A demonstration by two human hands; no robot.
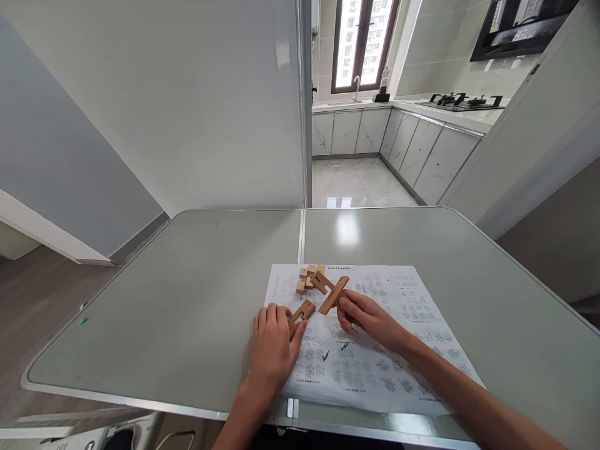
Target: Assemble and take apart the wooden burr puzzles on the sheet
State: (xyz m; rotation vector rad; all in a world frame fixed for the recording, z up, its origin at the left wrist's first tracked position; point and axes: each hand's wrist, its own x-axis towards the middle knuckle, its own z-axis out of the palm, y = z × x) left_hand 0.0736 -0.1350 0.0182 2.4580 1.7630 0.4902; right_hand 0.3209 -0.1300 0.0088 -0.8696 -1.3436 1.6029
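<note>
Lower centre of the frame: the left hand (272, 347) lies palm down, fingers loosely curled, thumb and forefinger pinching a notched wooden piece (301, 310). The right hand (368, 320), fingers bent, grips the lower end of a crossed pair of wooden pieces (332, 290). Both rest on a printed sheet (403, 325) on the grey table (187, 300). Loose wooden blocks (309, 276) lie just above.

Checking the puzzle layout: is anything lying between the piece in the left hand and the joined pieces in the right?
Nothing visible: only bare printed paper sheet separates the notched wooden piece from the crossed wooden pieces.
</note>
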